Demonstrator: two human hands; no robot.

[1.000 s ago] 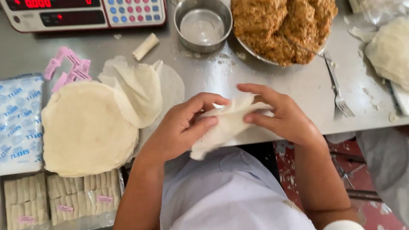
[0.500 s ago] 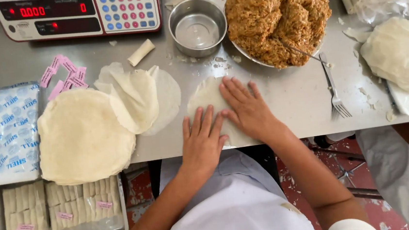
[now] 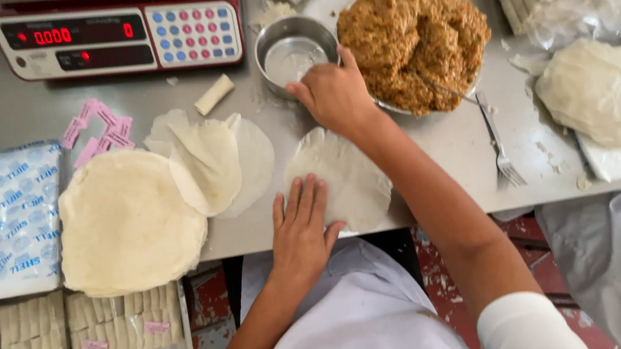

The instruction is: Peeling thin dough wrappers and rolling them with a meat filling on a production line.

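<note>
A thin round white wrapper [image 3: 347, 175] lies flat on the steel table [image 3: 441, 149] in front of me. My left hand [image 3: 302, 230] rests palm down on its near left edge, fingers spread. My right hand [image 3: 334, 95] is stretched forward, its fingers at the rim between the small steel bowl [image 3: 293, 50] and the heap of brown crumbly filling [image 3: 414, 37]. Whether it holds anything is hidden. A fork [image 3: 499, 145] lies to the right of the filling dish.
A stack of round wrappers [image 3: 126, 222] and a few loose sheets [image 3: 221, 163] lie at left. Behind them are pink slips [image 3: 100, 128], one rolled piece [image 3: 213, 94] and a red scale [image 3: 118, 31]. A tray of finished rolls [image 3: 79, 337] sits near left; another wrapper pile [image 3: 599, 93] lies right.
The folded wrapper I held in both hands has been laid flat on the table. My right hand has left it and reached forward to the bowl and filling; my left stays on it.
</note>
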